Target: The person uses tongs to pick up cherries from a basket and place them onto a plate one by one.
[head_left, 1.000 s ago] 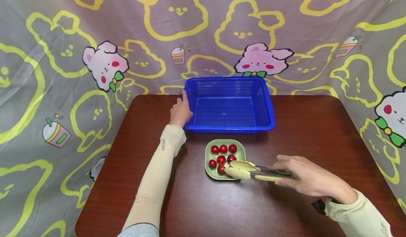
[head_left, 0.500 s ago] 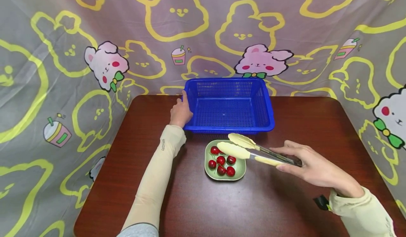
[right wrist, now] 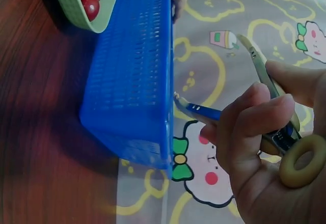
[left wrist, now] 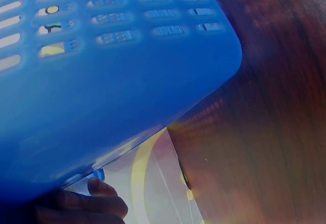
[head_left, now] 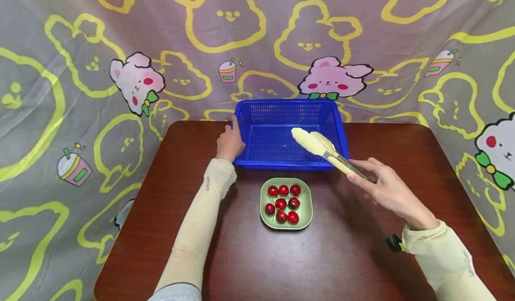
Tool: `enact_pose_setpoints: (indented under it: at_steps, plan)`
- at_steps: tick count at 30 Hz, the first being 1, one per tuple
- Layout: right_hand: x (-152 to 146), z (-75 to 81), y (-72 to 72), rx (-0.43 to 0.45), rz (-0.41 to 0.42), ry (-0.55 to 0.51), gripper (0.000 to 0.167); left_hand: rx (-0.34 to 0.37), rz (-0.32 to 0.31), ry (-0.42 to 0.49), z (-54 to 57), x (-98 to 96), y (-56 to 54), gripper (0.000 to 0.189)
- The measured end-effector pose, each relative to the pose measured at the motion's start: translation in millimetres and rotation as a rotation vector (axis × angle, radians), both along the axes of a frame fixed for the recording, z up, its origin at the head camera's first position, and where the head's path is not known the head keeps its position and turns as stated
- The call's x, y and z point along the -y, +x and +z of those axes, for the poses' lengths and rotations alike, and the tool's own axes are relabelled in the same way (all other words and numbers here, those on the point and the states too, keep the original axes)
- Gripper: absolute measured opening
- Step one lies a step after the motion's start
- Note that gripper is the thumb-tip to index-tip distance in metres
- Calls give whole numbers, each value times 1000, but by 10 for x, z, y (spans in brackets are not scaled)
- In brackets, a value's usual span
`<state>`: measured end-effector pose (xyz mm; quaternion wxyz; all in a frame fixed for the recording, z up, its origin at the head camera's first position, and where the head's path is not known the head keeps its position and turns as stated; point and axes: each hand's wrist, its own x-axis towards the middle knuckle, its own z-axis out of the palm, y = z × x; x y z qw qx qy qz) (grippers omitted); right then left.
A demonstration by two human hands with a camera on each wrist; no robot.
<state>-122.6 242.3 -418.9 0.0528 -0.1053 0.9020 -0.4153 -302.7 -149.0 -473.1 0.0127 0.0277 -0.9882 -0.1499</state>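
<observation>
My left hand grips the left rim of an empty-looking blue plastic basket; in the left wrist view some fingers show under that rim. My right hand holds a pair of tongs with pale yellow tips, raised over the basket's right side. Their arms stand apart in the right wrist view, and I see nothing between them. Nearer me, a light green square dish holds several red cherries, some with stems. Neither hand touches the dish.
The dish and basket stand on a dark reddish-brown table with rounded corners. A patterned cloth with rabbit drawings closes off the back and both sides. A small black object sits at my right cuff.
My right hand has lifted the tongs from among the cherries and moved them up and forward, over the basket. My left hand has stayed on the rim.
</observation>
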Motion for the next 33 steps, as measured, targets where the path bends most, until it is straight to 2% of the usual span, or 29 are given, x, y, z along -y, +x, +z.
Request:
enact_pose_setpoints:
  at_steps: [11, 22, 33]
  plan:
    - [0, -86, -122, 36, 4, -14, 58, -2, 2, 5, -1, -5, -18, 98]
    - [9, -128, -145, 74, 0, -18, 59, -7, 2, 3, -5, -9, -10, 95]
    - [20, -123, -150, 63, -10, -42, 57, -2, -1, 9, 5, 5, 1, 100]
